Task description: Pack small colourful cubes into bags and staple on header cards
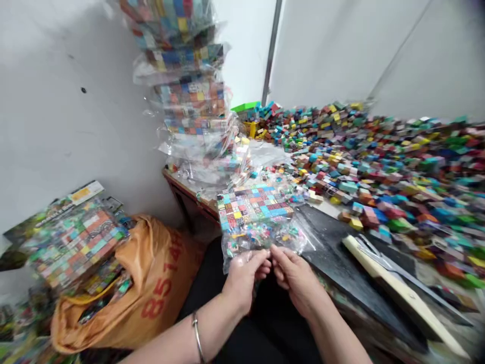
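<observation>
Crosswise: block slab [252, 206], long axis left to right; clear bag [261, 232] extends toward me, near edge pinched by my left hand [244, 275] and right hand [296, 279].

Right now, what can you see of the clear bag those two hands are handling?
The clear bag looks like thin, wrinkled plastic. Its far part holds multicoloured blocks packed in a flat grid; its near part, a jumble of small colourful pieces. It lies grid up, its right end over the black surface. The left hand and right hand meet at its near edge, seemingly pinching it; whether it is sealed is unclear.
</observation>
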Demonstrator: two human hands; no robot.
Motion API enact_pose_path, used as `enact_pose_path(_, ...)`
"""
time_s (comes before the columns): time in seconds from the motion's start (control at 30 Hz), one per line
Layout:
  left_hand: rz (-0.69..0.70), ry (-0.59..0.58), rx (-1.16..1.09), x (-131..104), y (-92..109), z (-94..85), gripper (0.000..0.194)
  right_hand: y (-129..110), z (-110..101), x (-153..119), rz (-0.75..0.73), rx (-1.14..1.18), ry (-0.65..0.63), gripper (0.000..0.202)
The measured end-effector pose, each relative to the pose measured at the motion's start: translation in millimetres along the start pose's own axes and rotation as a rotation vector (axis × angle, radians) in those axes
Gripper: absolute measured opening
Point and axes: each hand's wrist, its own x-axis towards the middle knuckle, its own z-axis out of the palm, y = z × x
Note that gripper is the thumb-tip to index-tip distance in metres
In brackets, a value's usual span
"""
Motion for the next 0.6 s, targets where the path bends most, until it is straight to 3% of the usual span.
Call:
enact_pose_path(0.2, -0.024, 0.042, 0.049, 2.4, -0.5, 1.7, 0.023, 0.5, 2.8, -5.7, -0.039, -0.116, 0.032, 0.035)
enact_pose_path(0.3, -0.024, 0.085, 0.087, 4.7, -1.7, 0.5, 0.023, -9.6, -12.1, -23.3, -0.045, -0.231, 0.08, 0.035)
enact_pose_path(0.37, -0.043, 0.107, 0.094, 5.5, -2.2, 0.0, 0.024, -22.7, -38.8, -41.3, -0.136, -0.409, 0.194, 0.035)
enact_pose_path(0.47, -0.058, 0.103, 0.08, 5.0, -1.8, 0.6, 0.025, -44.1, -98.7, -66.4, -0.475, -1.041, 0.505, 0.044)
enact_pose_path(0.53, -0.058, 0.097, 0.066, 4.3, -1.2, 1.8, 0.025, -51.8, -139.2, -74.5, -0.501, -1.423, 0.671, 0.064)
enact_pose_path(0.6, -0.062, 0.108, 0.062, 3.9, -1.2, 3.3, 0.025, -50.8, -170.2, -74.2, -0.342, -1.668, 0.7, 0.078)
